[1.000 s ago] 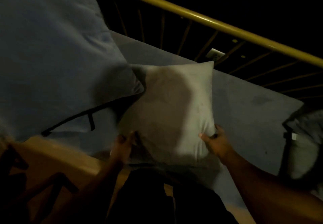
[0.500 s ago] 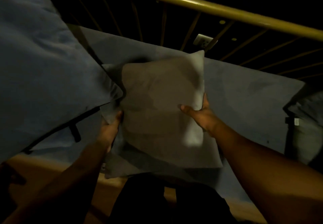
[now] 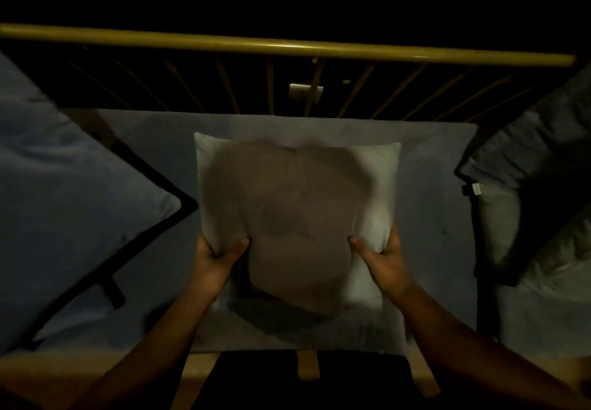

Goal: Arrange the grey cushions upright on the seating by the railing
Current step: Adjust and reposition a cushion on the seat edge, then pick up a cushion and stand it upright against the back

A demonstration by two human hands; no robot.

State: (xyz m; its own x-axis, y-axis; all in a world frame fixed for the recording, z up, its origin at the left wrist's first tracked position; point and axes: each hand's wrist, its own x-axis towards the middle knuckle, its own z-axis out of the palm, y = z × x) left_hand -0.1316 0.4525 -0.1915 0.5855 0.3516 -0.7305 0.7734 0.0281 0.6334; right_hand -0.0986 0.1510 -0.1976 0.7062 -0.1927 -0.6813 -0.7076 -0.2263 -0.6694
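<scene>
Since the earlier frame the small grey cushion (image 3: 297,204) has been turned square and brought to centre over the seat pad (image 3: 435,192), below the railing (image 3: 287,47). The left hand (image 3: 215,260) and right hand (image 3: 385,257) each clamp a lower side edge, thumb on the face and fingers curled behind, evidently to steady it upright. A larger cushion (image 3: 70,204) leans at left, and a further cushion (image 3: 527,160) at right.

no writing can be read; the small white tag (image 3: 475,189) on the right cushion (image 3: 527,160) is too blurred.
</scene>
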